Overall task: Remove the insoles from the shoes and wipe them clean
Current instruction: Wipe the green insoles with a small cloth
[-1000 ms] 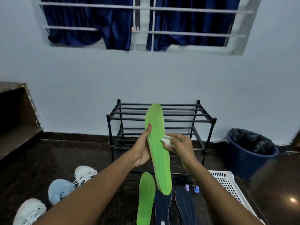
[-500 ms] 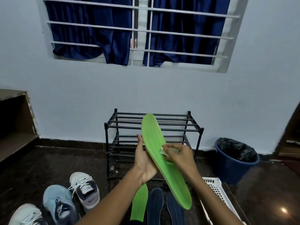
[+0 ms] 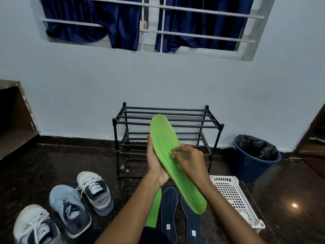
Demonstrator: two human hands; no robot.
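I held the green insole (image 3: 175, 161) tilted in front of the shoe rack (image 3: 211, 125), my left hand (image 3: 155, 164) gripping its middle from below. My right hand (image 3: 190, 159) pinched a small white wipe (image 3: 172, 155) against its top. The insole seemed light and bendy, so supporting the middle looked safest.

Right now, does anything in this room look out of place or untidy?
Only small things: the left blue curtain is bunched up on one side, not hanging straight, and three shoes stand on the floor beside the shoe rack, not on it.
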